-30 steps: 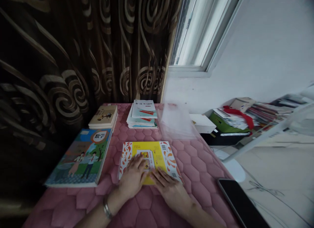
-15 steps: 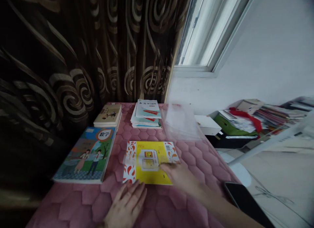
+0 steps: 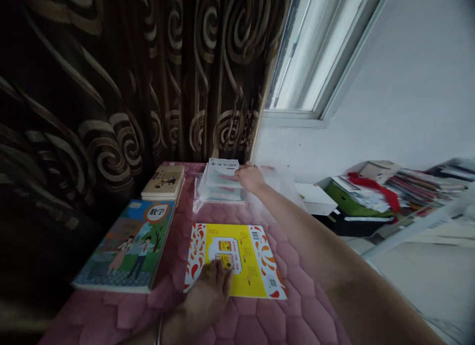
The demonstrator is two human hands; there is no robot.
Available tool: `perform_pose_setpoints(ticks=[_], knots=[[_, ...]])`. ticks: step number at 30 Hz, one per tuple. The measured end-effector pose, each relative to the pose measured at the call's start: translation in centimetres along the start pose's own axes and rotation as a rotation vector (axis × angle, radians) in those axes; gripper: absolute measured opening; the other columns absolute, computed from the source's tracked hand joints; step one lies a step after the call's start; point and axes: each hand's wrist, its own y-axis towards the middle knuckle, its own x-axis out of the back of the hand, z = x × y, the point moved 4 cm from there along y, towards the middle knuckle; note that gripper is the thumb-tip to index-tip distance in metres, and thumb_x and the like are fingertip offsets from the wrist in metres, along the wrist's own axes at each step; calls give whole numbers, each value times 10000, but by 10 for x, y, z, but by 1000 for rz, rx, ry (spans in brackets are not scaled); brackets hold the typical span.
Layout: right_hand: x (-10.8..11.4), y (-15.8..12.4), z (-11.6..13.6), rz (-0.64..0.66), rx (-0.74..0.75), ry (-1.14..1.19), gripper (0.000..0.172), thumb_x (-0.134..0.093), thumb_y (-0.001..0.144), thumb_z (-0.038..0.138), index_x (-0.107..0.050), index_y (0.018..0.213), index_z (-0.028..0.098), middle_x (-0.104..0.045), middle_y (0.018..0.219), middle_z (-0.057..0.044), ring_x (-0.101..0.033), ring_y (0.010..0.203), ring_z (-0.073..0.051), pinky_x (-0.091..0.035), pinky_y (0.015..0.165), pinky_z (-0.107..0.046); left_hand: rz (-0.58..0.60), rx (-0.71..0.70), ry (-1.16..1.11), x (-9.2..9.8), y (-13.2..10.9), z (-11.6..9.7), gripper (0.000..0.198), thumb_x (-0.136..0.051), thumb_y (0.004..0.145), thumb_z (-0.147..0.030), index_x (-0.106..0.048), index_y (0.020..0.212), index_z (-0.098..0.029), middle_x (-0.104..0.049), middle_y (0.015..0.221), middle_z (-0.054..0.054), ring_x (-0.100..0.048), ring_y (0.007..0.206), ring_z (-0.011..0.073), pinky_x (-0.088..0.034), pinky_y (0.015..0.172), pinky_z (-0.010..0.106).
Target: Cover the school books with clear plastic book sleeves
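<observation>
At the far left hung one dark curtain with gold swirls. It ended above a pink quilted table cover. On that cover lay one maths textbook, its round label reading 数学 above a drawing of two children. Behind it sat a stack of cream books; their number and small print were too blurred to tell.

The left hand, with one metal bangle on its wrist, lay on the lower left of a yellow booklet. Its fingers were slightly spread and pressed down, pinching nothing. The booklet sat flat in the middle of the cover, with orange-and-white swirls and a barcode at its top right corner.

Farther back lay a stack of thin booklets, the top one apparently marked 书法. The right hand reached its right edge, fingers pressed together against a clear plastic bag. Whether they pinched the bag, I could not tell.

To the right stood one white box, then a green box, a red cloth and a pile of books.
</observation>
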Motion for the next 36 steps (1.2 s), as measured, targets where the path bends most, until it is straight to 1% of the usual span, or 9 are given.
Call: perform_pose_setpoints(ticks=[3,6,12,16,22,26,30,33,36], knots=[[-25,17,2,23,-85,-18,300,-451,895,106,-725,1016,110,-686,1126,-175,-579,1126,-271,-433,911,-341,-67,10,109,-10,-2,-15,417,-509,911,-242,-556,1317,-163,-649,1209,236,-622,1101,360,-466,829,524],[-46,25,4,54,-147,-17,302,-521,879,152,-690,1126,108,-672,1149,-210,-644,1052,-299,-482,857,-371,-108,28,187,-14,-3,-22,403,-517,898,-234,-551,1291,-149,-654,1191,243,-627,1075,377,-425,841,585],[-63,36,5,77,-146,-1,343,-633,840,233,-673,1149,89,-658,1161,-243,-652,1064,-326,-513,848,-380,-95,-113,153,10,4,-4,358,-485,918,-258,-586,1222,-99,-678,1125,261,-659,1011,375,-431,787,537],[-66,39,2,87,-162,13,339,-649,844,246,-675,1128,62,-673,1109,-259,-667,1030,-330,-522,842,-388,-81,-192,147,25,-6,-2,361,-476,932,-276,-587,1237,-117,-688,1117,242,-664,1012,370,-420,787,543],[-81,24,-1,94,-172,80,409,-524,946,394,-689,1060,37,-684,1066,-226,-672,1019,-295,-510,843,-336,-204,-256,237,21,-29,-22,270,-465,953,-262,-606,1159,-159,-743,1004,158,-698,941,334,-447,754,501],[-86,9,0,54,-181,126,396,-375,1005,254,-664,1089,-5,-659,1091,-224,-642,1075,-269,-475,880,-321,-223,-221,249,13,-31,-27,280,-468,954,-255,-580,1184,-143,-742,1024,160,-699,956,325,-465,771,484],[-91,6,1,66,-184,177,286,-455,943,125,-671,1106,33,-671,1081,-221,-666,1010,-259,-505,864,-355,-168,-210,239,9,-31,-31,325,-466,952,-245,-547,1247,-133,-722,1084,186,-681,1014,335,-463,802,490],[-93,2,2,49,-126,236,374,-513,879,59,-625,1232,102,-622,1240,-200,-645,1071,-234,-488,950,-359,-177,-194,191,11,-31,-31,344,-453,958,-276,-552,1250,-124,-705,1118,207,-674,1029,351,-468,806,502],[-89,-21,3,1,-46,293,414,-538,887,103,-592,1294,158,-545,1381,-147,-575,1198,-206,-432,1048,-340,-143,-159,90,12,-32,-26,377,-472,945,-319,-568,1244,-112,-685,1156,226,-672,1032,364,-487,800,485]])
